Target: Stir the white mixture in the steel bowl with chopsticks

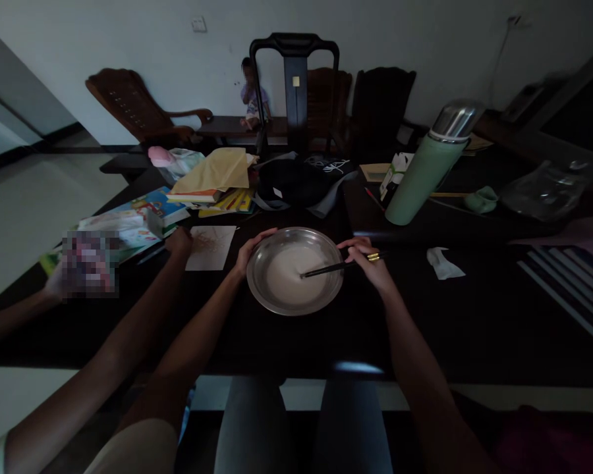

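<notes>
The dark table (474, 316) is taking up most of the frame, cluttered along its far edge, with a green flask (425, 171) standing in the upper right. Dead centre, a metal bowl (267, 296) is sitting flat with white liquid (286, 276) pooling in it. The person's left hand (250, 253) is curling around the bowl's left rim, fingers close together, probably so it isn't skidding about. A second person's hand (179, 240) is resting further left, beside a sheet of paper (212, 249). The right hand (370, 260) is pinching a pair of chopsticks (331, 268) near their gold-banded tops, just off the right rim. Their long axis is running almost straight across the frame, tips pointing left and dipping into the liquid. The shallow angle is likely for reaching the middle.
</notes>
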Demonstrator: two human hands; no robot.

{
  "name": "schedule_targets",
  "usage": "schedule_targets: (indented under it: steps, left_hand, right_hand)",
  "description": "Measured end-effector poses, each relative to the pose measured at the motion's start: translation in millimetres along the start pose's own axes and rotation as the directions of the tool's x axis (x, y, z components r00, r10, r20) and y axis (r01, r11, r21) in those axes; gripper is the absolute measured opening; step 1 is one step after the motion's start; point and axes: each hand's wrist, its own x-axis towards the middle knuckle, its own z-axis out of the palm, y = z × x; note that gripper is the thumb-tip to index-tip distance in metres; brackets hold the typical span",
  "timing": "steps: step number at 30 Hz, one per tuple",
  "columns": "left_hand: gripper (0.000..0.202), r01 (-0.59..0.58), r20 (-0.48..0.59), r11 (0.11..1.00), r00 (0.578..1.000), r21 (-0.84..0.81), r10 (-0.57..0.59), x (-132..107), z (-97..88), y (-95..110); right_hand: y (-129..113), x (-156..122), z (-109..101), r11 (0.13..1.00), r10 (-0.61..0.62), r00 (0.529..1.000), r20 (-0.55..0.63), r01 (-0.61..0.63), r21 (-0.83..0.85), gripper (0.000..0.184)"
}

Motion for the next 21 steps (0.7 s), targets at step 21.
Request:
schedule_targets:
  steps: [21]
  left_hand:
    - [0.053,-0.086,-0.041,0.996,0.995,0.028,0.087,-2,-62.5,62]
  right_hand:
    - [-1,1,-3,0.999,0.025,0.998,-0.059,-0.028,-0.046,0.039]
